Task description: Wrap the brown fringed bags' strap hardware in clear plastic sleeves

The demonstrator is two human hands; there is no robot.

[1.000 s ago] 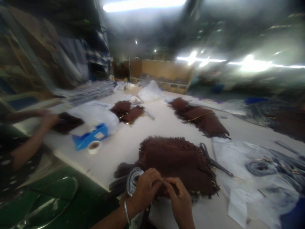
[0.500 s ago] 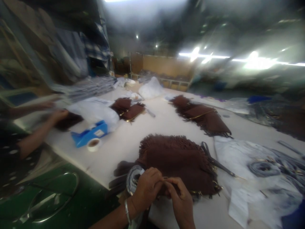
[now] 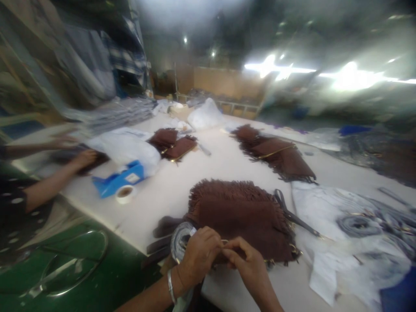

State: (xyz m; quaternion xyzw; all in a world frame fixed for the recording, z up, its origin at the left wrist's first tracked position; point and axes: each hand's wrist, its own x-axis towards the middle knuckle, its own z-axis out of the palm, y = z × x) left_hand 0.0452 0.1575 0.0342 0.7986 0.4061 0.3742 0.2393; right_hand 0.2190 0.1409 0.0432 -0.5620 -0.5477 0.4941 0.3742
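Observation:
A brown fringed bag (image 3: pixel 240 216) lies on the table in front of me, with gold metal fittings along its near edge. My left hand (image 3: pixel 203 251) is closed at the bag's near left corner. A rolled grey strap (image 3: pixel 180 242) shows against the back of this hand and seems to be held in it. My right hand (image 3: pixel 248 264) pinches with thumb and forefinger right against the left fingertips. A small gold-coloured loop (image 3: pixel 224 241) shows where the fingertips meet; the fingers hide exactly what they grip. Dark straps (image 3: pixel 162 234) stick out left of the bag.
More brown fringed bags (image 3: pixel 276 154) lie farther back on the white table (image 3: pixel 221 160). To the left are a blue tape dispenser (image 3: pixel 120 178), a tape roll (image 3: pixel 125 194) and a co-worker's arms (image 3: pixel 61 173). Rolled grey straps (image 3: pixel 359 225) rest on white wrapping at right.
My fingertips stay pinched together at the bag's corner. The right hand has turned slightly, its wrist now farther right. The view has shifted a little; the co-worker's hands have moved slightly.

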